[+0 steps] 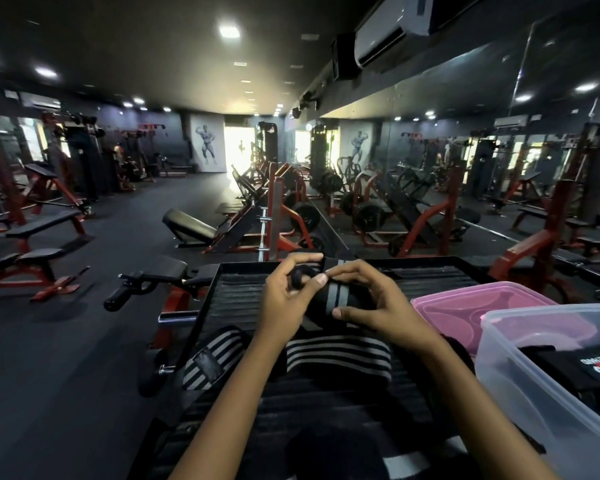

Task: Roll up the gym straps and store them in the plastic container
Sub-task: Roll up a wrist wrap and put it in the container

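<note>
Head view: we find both hands pinching the strap [329, 299], left hand [284, 299] at its rolled end, right hand [378, 303] beside; container [534, 393] lies right.

- Two hands: my left hand [284, 299] and my right hand [378, 303], both working on one strap.
- One black strap with grey stripes [333, 296], pinched between my hands.
- Two striped straps below my hands: one [212, 355] under my left wrist, one [340, 358] between my forearms.
- One clear plastic container [534, 403], right of my right hand.
- One pink lid [482, 306] beside it.
</note>
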Demonstrator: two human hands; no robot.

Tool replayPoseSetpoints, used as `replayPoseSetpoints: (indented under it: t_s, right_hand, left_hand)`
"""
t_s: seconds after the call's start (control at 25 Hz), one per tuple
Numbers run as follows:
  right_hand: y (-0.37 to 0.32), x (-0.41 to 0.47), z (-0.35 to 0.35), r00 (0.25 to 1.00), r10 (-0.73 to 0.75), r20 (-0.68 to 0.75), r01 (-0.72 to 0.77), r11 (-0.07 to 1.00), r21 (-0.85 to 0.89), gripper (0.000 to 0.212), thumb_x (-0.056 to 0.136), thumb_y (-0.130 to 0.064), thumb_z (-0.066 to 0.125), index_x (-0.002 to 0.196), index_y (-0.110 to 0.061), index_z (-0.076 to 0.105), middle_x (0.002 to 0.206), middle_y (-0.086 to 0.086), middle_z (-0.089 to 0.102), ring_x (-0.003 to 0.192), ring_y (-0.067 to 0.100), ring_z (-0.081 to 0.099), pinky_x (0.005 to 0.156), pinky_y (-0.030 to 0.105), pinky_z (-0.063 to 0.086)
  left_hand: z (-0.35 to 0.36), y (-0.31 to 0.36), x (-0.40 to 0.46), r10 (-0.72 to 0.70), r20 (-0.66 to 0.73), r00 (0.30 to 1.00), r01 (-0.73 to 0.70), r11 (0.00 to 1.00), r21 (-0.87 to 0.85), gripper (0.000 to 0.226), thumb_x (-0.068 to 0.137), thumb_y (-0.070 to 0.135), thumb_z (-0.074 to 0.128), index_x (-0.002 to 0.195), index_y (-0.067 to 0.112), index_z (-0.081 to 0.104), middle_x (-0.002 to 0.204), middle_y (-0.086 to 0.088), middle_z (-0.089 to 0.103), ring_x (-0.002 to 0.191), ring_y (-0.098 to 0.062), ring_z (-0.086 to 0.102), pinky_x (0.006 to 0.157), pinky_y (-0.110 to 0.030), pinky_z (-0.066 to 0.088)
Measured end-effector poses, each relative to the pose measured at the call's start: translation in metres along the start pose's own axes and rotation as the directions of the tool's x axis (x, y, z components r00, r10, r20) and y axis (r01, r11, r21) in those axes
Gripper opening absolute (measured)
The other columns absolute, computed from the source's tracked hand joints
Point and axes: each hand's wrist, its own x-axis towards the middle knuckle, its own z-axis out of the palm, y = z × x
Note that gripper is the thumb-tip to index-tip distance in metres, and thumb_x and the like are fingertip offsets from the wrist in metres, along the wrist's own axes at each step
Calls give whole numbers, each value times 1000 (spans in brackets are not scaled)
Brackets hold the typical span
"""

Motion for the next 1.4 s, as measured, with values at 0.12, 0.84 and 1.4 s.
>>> replayPoseSetpoints:
  t_s: [0.12, 0.84, 1.4]
  right_hand:
    - [10, -1, -3, 972, 113, -206, -59, 966, 250, 36, 67, -1, 80, 101, -11, 72, 110, 7, 70, 109, 21, 64, 95, 32, 51]
    - [11, -12, -4, 991, -36, -128, 44, 997, 58, 51, 73, -1, 79, 121, -8, 62, 124, 6, 63, 121, 17, 57, 104, 32, 44]
    - [6, -17, -5, 986, 31, -163, 6, 974, 224, 55, 68, -5, 82, 119, -12, 62, 117, 8, 65, 111, 17, 63, 94, 26, 49]
  left_hand:
    - [-3, -6, -1, -30, 172, 985, 39, 998, -50, 60, 81, 11, 74, 132, 34, 52, 126, 7, 58, 105, -8, 63, 89, -23, 52]
    - [7, -9, -11, -80, 142, 987, 86, 996, -39, 43, 88, 5, 65, 128, 16, 56, 80, 1, 73, 84, -11, 72, 73, -20, 53]
    - [3, -19, -13, 79, 227, 971, -115, 982, 150, 41, 78, 11, 76, 115, 24, 65, 116, 8, 69, 112, -5, 62, 98, -26, 48]
